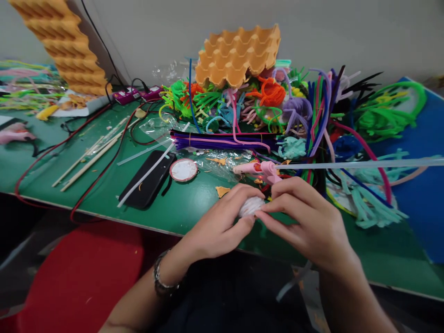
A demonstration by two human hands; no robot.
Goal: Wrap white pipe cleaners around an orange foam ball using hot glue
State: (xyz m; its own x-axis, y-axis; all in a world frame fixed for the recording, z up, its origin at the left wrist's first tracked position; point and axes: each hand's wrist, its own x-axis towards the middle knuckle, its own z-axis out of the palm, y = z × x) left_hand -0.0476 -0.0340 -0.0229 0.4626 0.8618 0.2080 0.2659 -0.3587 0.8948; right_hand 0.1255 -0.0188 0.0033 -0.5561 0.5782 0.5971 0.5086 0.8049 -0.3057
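In the head view a small white fuzzy bundle (251, 206), wound like pipe cleaner, sits between my hands above the table's front edge. My left hand (220, 224) is closed around its left side. With thumb and fingertips together, my right hand (308, 222) pinches the bundle's right edge; the exact bit it grips is too small to make out. Just beyond my fingers lies a pink glue gun (267, 171), with a long clear glue stick (364, 163) running out of its back to the right.
A black phone (147, 182), a round white lid (183, 170) and wooden sticks (93, 155) lie to the left on the green table (194, 212). Bundled purple pipe cleaners (222, 141) and an orange egg carton (239, 53) are behind. A red stool (83, 273) stands below.
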